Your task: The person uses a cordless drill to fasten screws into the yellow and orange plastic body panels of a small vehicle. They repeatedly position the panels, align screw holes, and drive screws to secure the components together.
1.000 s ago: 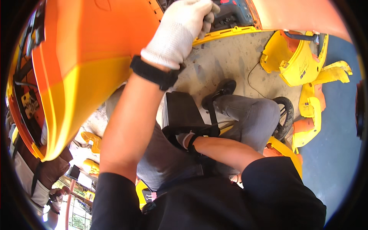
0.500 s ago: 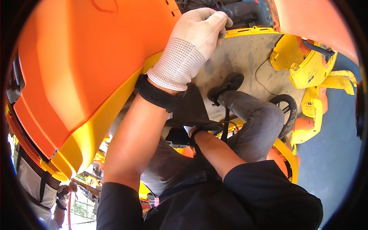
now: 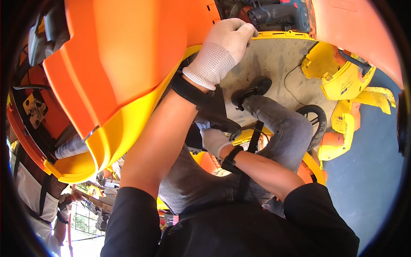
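Note:
My left hand point(image 3: 231, 43), in a white knitted glove, is at the yellow inner edge of a large orange panel point(image 3: 132, 55). Its fingers are curled closed; what they grip, if anything, is hidden. Just beyond them lies a blue and black power tool point(image 3: 278, 15). Lower down, close to my lap, my right hand point(image 3: 214, 140), also gloved, is closed against a dark pouch-like thing point(image 3: 214, 107). A small pale bit shows by its fingertips, too little to name. My left forearm crosses in front of the panel's yellow lower border point(image 3: 124, 128).
Yellow and orange shell parts point(image 3: 338, 77) lie at the right on the floor, beside a blue floor area point(image 3: 364, 141). A black wheel point(image 3: 314, 124) is by my knee. A thin cable point(image 3: 287, 85) runs across the floor. Another person's gloved hand point(image 3: 64, 205) is at the lower left.
The orange panel's near left corner has shifted up and right, exposing a dark interior with a metal fitting. My right hand has come into fuller view. My left hand sits slightly lower and farther right.

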The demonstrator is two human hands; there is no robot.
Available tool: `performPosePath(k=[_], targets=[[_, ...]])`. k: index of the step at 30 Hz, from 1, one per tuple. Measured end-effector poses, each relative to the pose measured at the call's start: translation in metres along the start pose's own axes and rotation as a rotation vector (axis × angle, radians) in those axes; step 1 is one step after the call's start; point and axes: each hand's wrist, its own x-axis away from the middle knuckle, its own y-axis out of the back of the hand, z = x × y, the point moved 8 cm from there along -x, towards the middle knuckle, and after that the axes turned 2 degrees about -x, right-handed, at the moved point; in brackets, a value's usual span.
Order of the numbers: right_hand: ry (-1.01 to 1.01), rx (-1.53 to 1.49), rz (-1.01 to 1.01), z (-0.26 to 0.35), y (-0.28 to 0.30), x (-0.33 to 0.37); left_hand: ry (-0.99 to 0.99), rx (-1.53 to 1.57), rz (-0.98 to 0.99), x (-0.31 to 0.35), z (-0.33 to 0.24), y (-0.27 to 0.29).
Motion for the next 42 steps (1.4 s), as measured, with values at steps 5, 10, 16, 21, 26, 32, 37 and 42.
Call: performPosePath(k=[5, 10, 16, 21, 26, 32, 37, 42], targets=[[0.2, -0.031, -0.097, 0.022, 0.021, 0.068, -0.048, -0.034, 0.042, -0.001, -0.004, -0.009], [0.162, -0.069, 0.027, 0.034, 0.038, 0.148, -0.096, -0.108, 0.107, -0.001, 0.018, -0.024], [0.327, -0.29, 0.013, 0.07, 0.117, 0.236, -0.116, -0.192, 0.264, 0.019, 0.048, -0.031], [0.363, -0.363, 0.064, 0.104, 0.184, 0.296, 0.03, -0.059, 0.398, 0.025, 0.061, -0.041], [0.287, -0.147, 0.066, 0.139, 0.245, 0.353, 0.099, -0.029, 0.544, 0.038, 0.052, -0.058], [0.667, -0.238, -0.309, 0.186, 0.327, 0.425, -0.015, 0.975, 0.858, 0.06, -0.053, -0.061], [1.133, -0.715, -0.735, 0.206, 0.369, 0.458, 0.208, 0.956, 0.535, 0.059, -0.047, -0.042], [1.354, -0.662, -0.691, 0.205, 0.406, 0.471, -0.097, -0.031, 0.514, 0.114, -0.048, -0.007]])
